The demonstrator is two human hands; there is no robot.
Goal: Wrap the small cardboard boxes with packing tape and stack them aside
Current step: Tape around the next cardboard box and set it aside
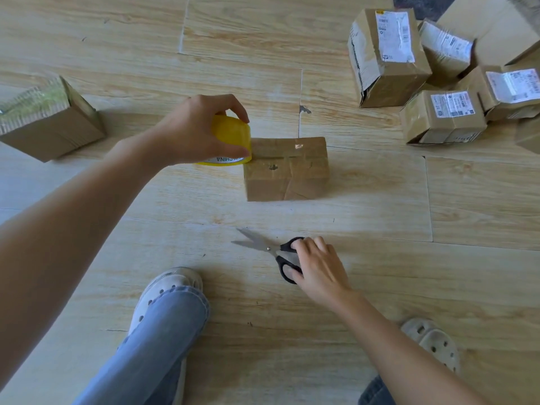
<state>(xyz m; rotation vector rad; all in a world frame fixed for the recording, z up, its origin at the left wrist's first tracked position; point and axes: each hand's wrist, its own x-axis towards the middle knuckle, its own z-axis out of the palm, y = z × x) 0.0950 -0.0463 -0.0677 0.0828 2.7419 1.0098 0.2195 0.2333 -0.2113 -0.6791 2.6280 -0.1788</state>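
Fingers (311,244) of the right hand (321,267) curl over the black handles of the scissors (271,249), thumb at the nearer loop. They grip the scissors, which lie on the floor (380,217) with blades parted and pointing left, just past a jeans knee (166,331) and a pale clog (166,283). Farther out, the left hand (190,135) pinches the yellow tape (233,135) between thumb and fingertips. The roll touches the top left edge of the box (287,171), which stands on the floor right of those fingers, well apart from the scissors. The roll's white core reads "CHINA", upside down; any letters before it are hidden. At the left lies a second box (55,133) with a glossy top. Far right sits a heap (444,115) of boxes bearing white shipping labels, print too small to read.
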